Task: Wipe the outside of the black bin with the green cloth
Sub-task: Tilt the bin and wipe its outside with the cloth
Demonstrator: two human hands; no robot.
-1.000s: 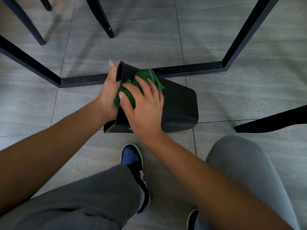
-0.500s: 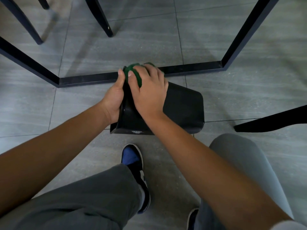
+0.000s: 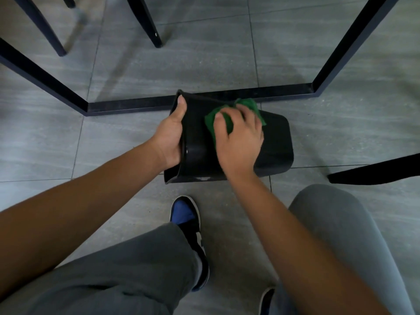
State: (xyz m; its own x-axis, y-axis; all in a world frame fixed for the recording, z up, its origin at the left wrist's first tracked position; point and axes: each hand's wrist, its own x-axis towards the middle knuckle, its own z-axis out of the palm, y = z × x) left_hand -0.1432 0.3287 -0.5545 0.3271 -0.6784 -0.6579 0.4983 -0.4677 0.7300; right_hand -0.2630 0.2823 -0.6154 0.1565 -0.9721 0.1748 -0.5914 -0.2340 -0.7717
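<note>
The black bin (image 3: 276, 142) lies on its side on the grey tiled floor, its open mouth facing left. My left hand (image 3: 169, 135) grips the bin's rim, thumb on the outer wall and fingers hidden inside the mouth. My right hand (image 3: 239, 137) presses the crumpled green cloth (image 3: 250, 105) against the bin's upper side, fingers curled over it. Most of the cloth is hidden under that hand.
A black metal table frame (image 3: 127, 106) runs along the floor right behind the bin, with uprights at left and right. Chair legs (image 3: 147, 21) stand further back, and another dark leg (image 3: 375, 170) lies at right. My knees and blue-black shoe (image 3: 187, 221) are close below.
My right hand slid the cloth from the bin's far top edge near the mouth to the right along its side. My left hand shifted its hold on the rim.
</note>
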